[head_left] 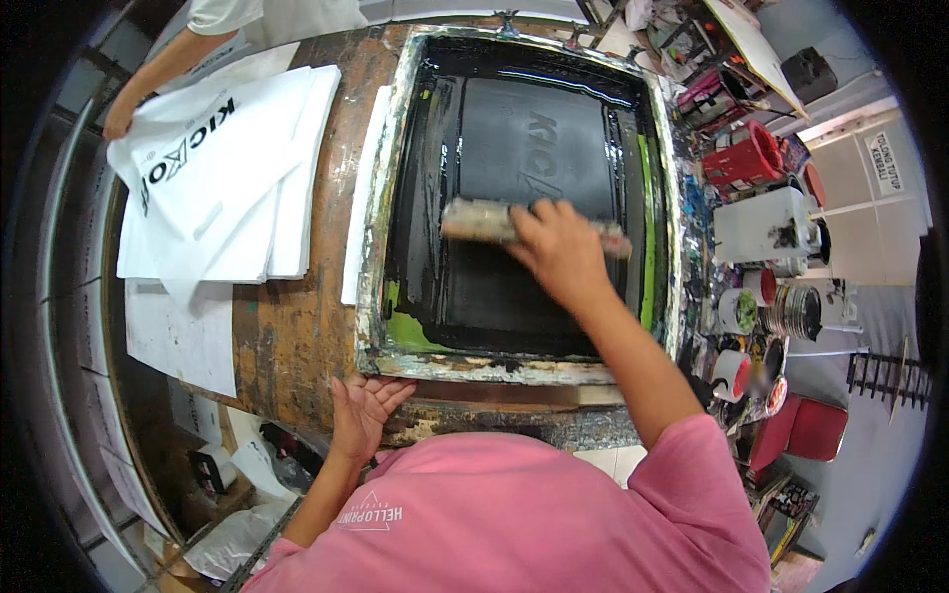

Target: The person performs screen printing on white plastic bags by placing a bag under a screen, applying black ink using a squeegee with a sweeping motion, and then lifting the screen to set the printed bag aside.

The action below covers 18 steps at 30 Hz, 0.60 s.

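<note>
My right hand (561,245) is closed round a wooden squeegee (476,220), which lies crosswise on the inked mesh (494,306) of a screen-printing frame (395,119). Black ink coats most of the mesh, with green strips showing near its edges and dark lettering in the upper middle. At the frame's near left corner my left hand (362,407) rests palm up, fingers stretched out, the fingertips at the frame's lower edge. White paper (354,247) pokes out from under the frame's left side.
Left on the worn wooden table (287,346) lies a stack of white sheets (297,188). A co-worker's hand (119,119) holds a printed white sheet (188,148) over it. Clamps (573,38) stand along the frame's far edge. Ink tubs and a red bucket (741,153) crowd the right.
</note>
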Each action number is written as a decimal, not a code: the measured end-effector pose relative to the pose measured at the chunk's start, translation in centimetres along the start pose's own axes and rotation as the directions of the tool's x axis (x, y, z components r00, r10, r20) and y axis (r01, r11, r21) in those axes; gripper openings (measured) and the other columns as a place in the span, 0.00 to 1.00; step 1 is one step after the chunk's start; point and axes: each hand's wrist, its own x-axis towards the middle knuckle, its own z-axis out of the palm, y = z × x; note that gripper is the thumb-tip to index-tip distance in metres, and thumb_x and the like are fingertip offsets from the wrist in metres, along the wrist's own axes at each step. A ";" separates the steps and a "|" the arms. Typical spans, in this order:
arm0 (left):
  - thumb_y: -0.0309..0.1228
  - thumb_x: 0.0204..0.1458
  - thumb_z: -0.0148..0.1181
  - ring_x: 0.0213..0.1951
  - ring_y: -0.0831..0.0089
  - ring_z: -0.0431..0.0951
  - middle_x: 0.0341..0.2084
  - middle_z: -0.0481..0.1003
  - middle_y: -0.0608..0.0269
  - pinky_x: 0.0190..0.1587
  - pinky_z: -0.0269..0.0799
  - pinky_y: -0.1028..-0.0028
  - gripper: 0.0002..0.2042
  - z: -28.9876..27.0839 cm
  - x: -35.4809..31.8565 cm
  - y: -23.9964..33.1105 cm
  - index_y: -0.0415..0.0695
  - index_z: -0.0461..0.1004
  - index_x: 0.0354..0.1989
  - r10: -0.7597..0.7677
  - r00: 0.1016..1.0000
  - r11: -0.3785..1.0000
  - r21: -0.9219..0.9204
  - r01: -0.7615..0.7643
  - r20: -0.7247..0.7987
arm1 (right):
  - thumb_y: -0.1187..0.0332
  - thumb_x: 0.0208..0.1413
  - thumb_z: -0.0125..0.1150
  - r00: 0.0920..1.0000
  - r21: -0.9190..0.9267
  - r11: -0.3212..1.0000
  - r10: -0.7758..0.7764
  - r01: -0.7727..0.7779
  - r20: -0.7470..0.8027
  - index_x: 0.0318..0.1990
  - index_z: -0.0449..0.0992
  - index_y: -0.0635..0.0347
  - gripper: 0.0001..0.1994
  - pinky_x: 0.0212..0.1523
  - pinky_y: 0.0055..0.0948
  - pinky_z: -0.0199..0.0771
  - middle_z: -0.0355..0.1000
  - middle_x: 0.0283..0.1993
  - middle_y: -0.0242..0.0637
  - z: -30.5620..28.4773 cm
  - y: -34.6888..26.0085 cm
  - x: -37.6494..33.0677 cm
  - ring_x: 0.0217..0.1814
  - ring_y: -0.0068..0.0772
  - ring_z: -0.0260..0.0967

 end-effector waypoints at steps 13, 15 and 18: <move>0.68 0.61 0.49 0.64 0.46 0.74 0.60 0.74 0.43 0.72 0.62 0.43 0.38 -1.8 -0.6 -1.2 0.41 0.66 0.59 0.129 0.981 0.991 -0.062 -0.121 0.146 | 0.42 0.65 0.56 0.997 -0.075 0.995 -0.061 0.065 0.054 0.52 0.81 0.49 0.23 0.49 0.50 0.79 0.81 0.44 0.45 1.1 15.7 21.0 0.50 0.51 0.79; 0.67 0.63 0.47 0.65 0.46 0.73 0.60 0.75 0.44 0.72 0.62 0.42 0.37 -2.3 -0.5 -1.4 0.42 0.70 0.58 0.142 0.974 0.980 -0.164 -0.113 0.175 | 0.42 0.65 0.56 0.995 -0.112 0.989 -0.100 0.099 -0.002 0.52 0.80 0.48 0.22 0.49 0.50 0.79 0.81 0.45 0.45 1.8 15.5 20.9 0.50 0.51 0.79; 0.65 0.66 0.43 0.66 0.46 0.73 0.60 0.77 0.46 0.72 0.61 0.41 0.35 -2.9 0.0 -1.4 0.43 0.73 0.60 0.153 0.955 0.976 -0.188 -0.106 0.252 | 0.43 0.64 0.57 0.993 -0.176 0.983 -0.070 0.052 -0.098 0.48 0.80 0.48 0.20 0.44 0.51 0.81 0.79 0.42 0.41 3.4 13.9 19.0 0.47 0.49 0.79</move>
